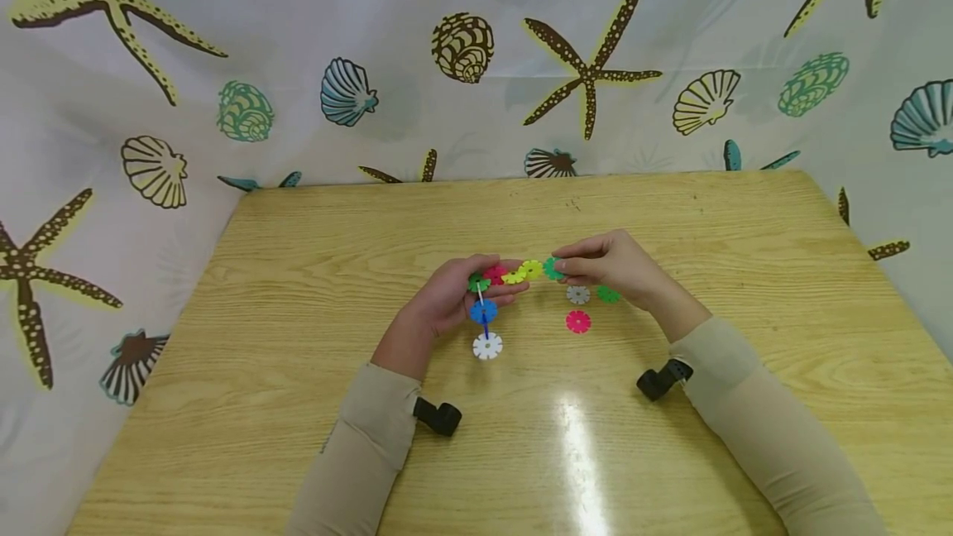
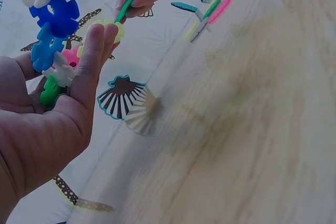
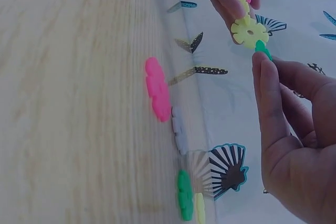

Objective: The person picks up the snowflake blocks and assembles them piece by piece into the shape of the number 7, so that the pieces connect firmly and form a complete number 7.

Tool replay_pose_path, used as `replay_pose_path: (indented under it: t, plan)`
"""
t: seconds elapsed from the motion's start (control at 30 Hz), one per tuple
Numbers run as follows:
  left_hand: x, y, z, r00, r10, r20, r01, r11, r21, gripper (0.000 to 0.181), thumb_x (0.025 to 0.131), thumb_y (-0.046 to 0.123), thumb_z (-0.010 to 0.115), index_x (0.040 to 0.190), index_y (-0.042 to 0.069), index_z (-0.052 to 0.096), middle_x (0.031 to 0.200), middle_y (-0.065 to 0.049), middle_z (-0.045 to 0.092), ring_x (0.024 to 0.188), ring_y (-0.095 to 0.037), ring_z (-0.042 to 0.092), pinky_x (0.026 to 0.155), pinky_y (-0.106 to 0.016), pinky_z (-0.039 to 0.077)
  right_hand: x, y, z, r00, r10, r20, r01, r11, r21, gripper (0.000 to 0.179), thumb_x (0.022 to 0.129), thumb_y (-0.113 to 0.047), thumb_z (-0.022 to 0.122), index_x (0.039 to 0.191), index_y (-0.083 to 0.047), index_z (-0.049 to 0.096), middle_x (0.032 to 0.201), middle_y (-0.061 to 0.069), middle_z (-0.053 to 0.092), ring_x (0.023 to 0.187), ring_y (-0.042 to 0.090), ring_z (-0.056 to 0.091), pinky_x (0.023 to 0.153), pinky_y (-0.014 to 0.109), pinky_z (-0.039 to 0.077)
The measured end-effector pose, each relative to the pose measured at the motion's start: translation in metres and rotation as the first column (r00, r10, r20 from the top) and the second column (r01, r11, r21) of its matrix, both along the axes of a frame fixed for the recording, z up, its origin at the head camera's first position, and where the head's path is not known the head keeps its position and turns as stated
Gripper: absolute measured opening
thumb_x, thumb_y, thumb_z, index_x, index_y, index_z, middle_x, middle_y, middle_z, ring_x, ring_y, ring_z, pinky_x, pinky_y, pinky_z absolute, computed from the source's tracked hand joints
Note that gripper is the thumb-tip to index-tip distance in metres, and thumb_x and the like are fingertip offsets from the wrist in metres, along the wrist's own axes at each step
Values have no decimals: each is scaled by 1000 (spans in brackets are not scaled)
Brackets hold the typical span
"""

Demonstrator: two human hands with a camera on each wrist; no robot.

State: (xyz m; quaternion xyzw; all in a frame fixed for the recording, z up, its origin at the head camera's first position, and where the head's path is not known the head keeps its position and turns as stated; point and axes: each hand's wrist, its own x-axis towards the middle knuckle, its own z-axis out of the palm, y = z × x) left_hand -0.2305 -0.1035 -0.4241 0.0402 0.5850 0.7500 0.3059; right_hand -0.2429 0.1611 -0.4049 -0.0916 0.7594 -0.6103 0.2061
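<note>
A chain of notched plastic snowflake discs lies across my left hand (image 1: pixel 452 292), which holds it palm up between thumb and fingers. Pink (image 1: pixel 495 275) and yellow discs (image 1: pixel 531 270) of the chain reach right, past the fingertips. From a green disc (image 1: pixel 478 282) at the palm, a branch with blue (image 1: pixel 483 311) and white discs (image 1: pixel 487 346) extends toward the near side. My right hand (image 1: pixel 621 267) pinches another green disc (image 1: pixel 552 269) by its edge. In the right wrist view, that green disc (image 3: pixel 263 50) meets the rim of the end yellow disc (image 3: pixel 250 32).
Loose discs lie on the wooden table (image 1: pixel 313 337) under and beside the right hand: pink (image 1: pixel 578 322), greyish white (image 1: pixel 577 294) and green (image 1: pixel 608 294). A yellow one (image 3: pixel 200 208) shows behind the green in the right wrist view. A shell-printed cloth (image 1: pixel 402 122) stands behind the table.
</note>
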Motion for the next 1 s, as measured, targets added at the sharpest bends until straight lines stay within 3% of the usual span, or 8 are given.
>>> replay_pose_path:
  t: [0.4,0.63,0.83,1.0]
  plan:
    - [2,-1,-1,992,-61,-111,53,996,-77,45,108,28,41,140,-1,55,139,-21,59,117,-18,67,86,-26,60,1,0,-2,1000,19,6,-19,999,-35,32,96,-9,66,125,6,66,114,11,73,94,16,75,91,39,59]
    - [2,-3,-3,972,-131,-195,116,989,-89,46,110,27,39,142,-3,53,149,-18,51,128,-24,59,95,-28,57,0,-1,0,999,35,23,-34,999,-43,32,96,-5,64,124,11,65,115,15,71,91,16,75,91,39,59]
    - [3,-2,-2,964,-148,-221,134,988,-77,47,110,26,35,143,-4,50,149,-20,50,129,-26,58,98,-30,55,0,-2,2,999,41,20,-40,998,-47,30,96,-1,64,122,13,65,112,17,72,94,25,76,91,44,57]
    - [4,0,-2,961,-163,-225,143,984,-105,46,110,27,36,141,-4,52,144,-22,54,128,-30,58,101,-34,54,2,0,2,999,42,32,-40,998,-51,31,94,-1,66,121,14,64,104,12,74,87,21,76,87,42,59]
